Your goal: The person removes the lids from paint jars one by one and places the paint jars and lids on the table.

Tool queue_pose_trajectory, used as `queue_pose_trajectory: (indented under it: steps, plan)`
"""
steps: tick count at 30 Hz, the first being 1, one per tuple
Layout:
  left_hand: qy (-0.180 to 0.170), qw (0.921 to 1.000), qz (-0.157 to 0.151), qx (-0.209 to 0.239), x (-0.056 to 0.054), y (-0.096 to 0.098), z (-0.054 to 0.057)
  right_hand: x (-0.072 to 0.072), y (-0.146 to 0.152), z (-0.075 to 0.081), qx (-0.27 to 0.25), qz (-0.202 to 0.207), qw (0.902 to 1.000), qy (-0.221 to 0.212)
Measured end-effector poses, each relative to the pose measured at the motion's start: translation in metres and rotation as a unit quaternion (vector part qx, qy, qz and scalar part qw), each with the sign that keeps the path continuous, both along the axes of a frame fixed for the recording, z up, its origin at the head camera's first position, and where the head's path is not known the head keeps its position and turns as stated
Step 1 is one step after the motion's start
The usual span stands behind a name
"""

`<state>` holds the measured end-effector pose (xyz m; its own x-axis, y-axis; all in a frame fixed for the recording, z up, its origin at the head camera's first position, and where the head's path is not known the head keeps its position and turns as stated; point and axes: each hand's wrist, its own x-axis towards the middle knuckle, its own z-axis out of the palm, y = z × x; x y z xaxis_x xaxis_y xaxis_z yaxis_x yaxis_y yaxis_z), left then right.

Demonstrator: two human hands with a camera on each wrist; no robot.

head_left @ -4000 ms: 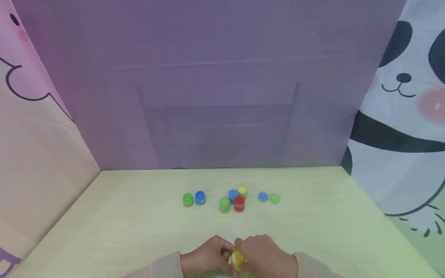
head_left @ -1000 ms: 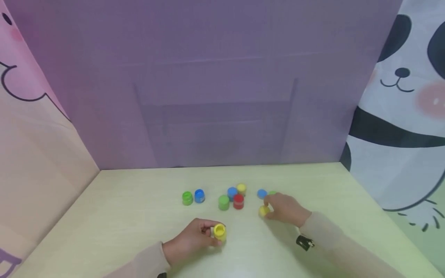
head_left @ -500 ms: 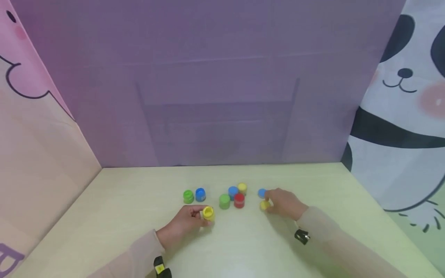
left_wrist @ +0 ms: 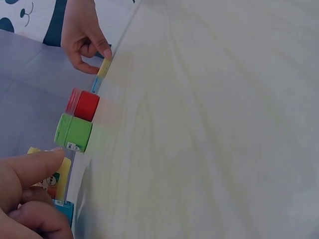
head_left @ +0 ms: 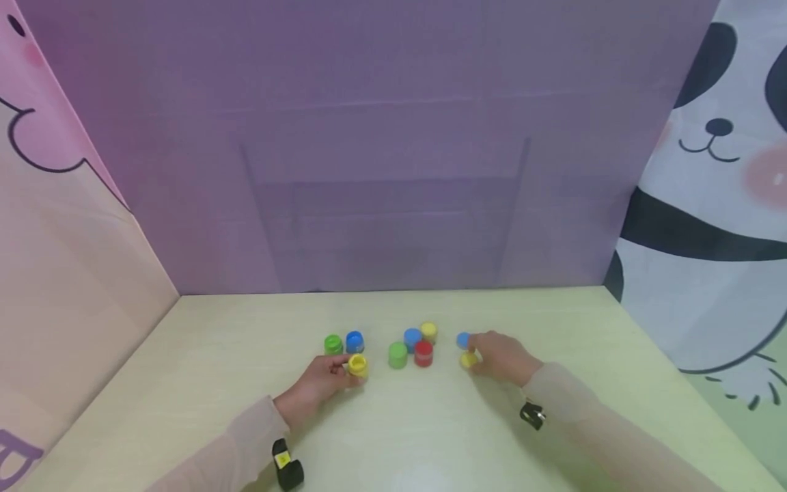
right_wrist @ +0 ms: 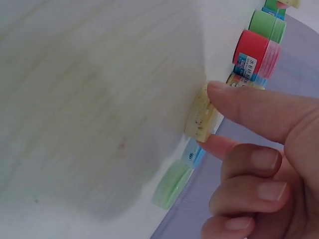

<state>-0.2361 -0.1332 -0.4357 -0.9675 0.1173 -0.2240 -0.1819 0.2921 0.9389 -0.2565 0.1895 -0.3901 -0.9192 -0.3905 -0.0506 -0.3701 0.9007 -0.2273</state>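
My left hand [head_left: 318,384] grips an uncapped yellow paint jar [head_left: 359,369] between thumb and fingers, its mouth up, just in front of two uncapped jars, one green [head_left: 333,343] and one blue [head_left: 354,342]. Whether the jar touches the table cannot be told. On the right, my right hand [head_left: 505,359] pinches a yellow lid [head_left: 468,361] at or just above the tabletop, thumb on one side and a finger on the other. Close by lies a blue lid [head_left: 463,339]. A green lid [right_wrist: 172,184], beyond the blue one in the right wrist view, is hidden behind the hand in the head view.
Between the hands stand several capped jars in a cluster: green [head_left: 397,356], red [head_left: 423,354], blue [head_left: 412,339] and yellow [head_left: 429,333]. The pale tabletop [head_left: 406,430] ends at a purple backdrop [head_left: 393,171]. Printed panels flank both sides.
The yellow jar's lid has come off, and the hands have parted. My left hand carried the jar forward and left to the uncapped jars; my right took the lid to the other lids.
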Motion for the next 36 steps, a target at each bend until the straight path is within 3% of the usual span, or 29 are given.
queue_pose_trajectory:
  steps: [10, 19, 27, 33, 36]
  plan:
    - [-0.007, 0.9998, 0.019, -0.009, -0.006, -0.002, -0.004, 0.000, -0.001, -0.002, -0.012, -0.013, 0.9998, 0.004]
    - [-0.008, 0.9998, 0.011, -0.013, -0.009, -0.002, -0.006, 0.002, -0.018, -0.001, -0.031, 0.016, 0.9989, 0.032]
    - [-0.008, 0.9995, 0.017, -0.027, -0.014, -0.001, -0.008, -0.002, -0.039, -0.009, -0.046, 0.020, 0.9980, 0.039]
    - [-0.007, 0.9996, 0.011, -0.025, -0.017, -0.002, -0.009, -0.007, -0.046, -0.015, -0.073, 0.054, 0.9926, 0.081]
    - [-0.005, 0.9998, 0.009, -0.018, -0.018, -0.003, -0.008, -0.009, -0.049, -0.015, -0.083, 0.054, 0.9918, 0.081]
